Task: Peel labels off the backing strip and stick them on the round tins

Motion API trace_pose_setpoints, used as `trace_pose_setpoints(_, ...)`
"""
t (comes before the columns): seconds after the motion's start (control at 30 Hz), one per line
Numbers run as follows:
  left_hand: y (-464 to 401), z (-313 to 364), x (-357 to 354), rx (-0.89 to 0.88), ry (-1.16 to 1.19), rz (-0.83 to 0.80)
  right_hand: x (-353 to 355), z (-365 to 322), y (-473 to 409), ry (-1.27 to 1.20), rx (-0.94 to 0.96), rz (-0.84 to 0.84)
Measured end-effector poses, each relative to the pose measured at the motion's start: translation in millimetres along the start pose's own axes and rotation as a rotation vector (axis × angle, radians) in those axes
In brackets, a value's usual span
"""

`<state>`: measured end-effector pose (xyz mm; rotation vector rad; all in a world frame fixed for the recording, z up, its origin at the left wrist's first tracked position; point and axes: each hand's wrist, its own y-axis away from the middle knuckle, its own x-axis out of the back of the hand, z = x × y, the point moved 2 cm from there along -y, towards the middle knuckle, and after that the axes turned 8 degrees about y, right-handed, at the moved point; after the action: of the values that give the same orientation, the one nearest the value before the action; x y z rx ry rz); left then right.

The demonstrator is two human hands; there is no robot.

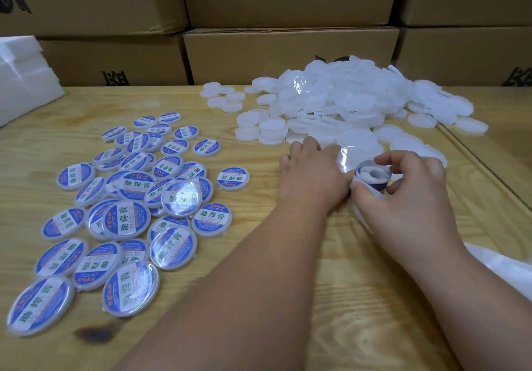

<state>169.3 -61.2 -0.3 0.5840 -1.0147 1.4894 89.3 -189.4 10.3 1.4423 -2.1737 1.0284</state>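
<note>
I read 助焊膏 in green on the blue-and-white labels of the finished tins (212,218). Black print on the cartons (290,50) is cut off, unreadable.

pale wooden table (259,269), labelled round tins (126,212) left, plain white tins (345,105) heaped right, foam block (23,82)

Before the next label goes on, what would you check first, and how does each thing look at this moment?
1. Label roll in hand: ok, the right hand grips it.
2. Blank tin in place: ok, the left hand rests by a tin at the edge of the unlabelled pile.
3. Label peeled free: cannot tell, the fingers hide the strip's end.
4. Spent backing strip out of the way: ok, it trails off to the right.
5. Finished tins kept apart: ok, grouped on the left.
</note>
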Motion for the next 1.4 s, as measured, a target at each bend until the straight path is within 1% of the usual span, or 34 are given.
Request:
trace_pose_setpoints(0.07,1.3,-1.1,0.7,0.006,0.041,0.006,0.7,0.3,-0.3,-0.001,-0.006,-0.002)
trace_pose_setpoints(0.13,3.2,-2.1,4.4,0.05,0.151,0.024,1.8,0.6,-0.4,0.001,-0.025,-0.008)
trace_pose_setpoints(0.2,6.8,-2.6,12.9,0.078,0.321,0.088,3.1,-0.5,-0.1,-0.001,-0.031,-0.008)
trace_pose_setpoints(0.3,25.0,-3.0,29.8,0.087,0.576,0.24,6.2,-3.7,0.5,-0.015,-0.003,0.02)
trace_pose_setpoints(0.37,48.8,-3.5,40.6,0.144,0.743,0.286,10.1,-6.0,1.2,0.001,0.027,0.044)
trace_pose_setpoints(0.43,76.1,-5.9,46.2,0.207,0.951,0.282,12.5,-6.7,2.0,0.022,0.026,0.045)
trace_pose_setpoints(0.5,94.9,-8.8,47.4,0.224,1.151,0.243,13.3,-7.5,3.5,0.038,-0.01,0.039)
trace_pose_setpoints(0.57,99.8,-8.3,47.8,0.201,1.244,0.181,13.7,-11.3,5.9,0.053,-0.03,0.037)
trace_pose_setpoints(0.63,94.0,-3.8,49.0,0.196,1.234,0.112,15.9,-16.2,7.8,0.053,-0.041,0.04)
trace_pose_setpoints(0.73,81.2,1.3,46.4,0.167,1.126,0.058,18.6,-22.5,11.3,0.054,-0.04,0.027)
trace_pose_setpoints(0.87,73.6,1.2,43.2,0.14,1.041,0.075,19.6,-24.9,11.0,0.069,-0.031,0.029)
trace_pose_setpoints(1.03,71.6,-2.4,39.8,0.169,1.065,0.058,18.2,-19.6,9.1,0.099,-0.012,0.012)
trace_pose_setpoints(1.2,68.1,-5.2,35.0,0.186,1.043,0.03,11.7,-17.7,9.2,0.152,-0.007,-0.071)
trace_pose_setpoints(1.4,67.6,-3.8,35.5,0.159,0.995,0.006,2.2,-11.2,7.5,0.271,0.042,-0.238)
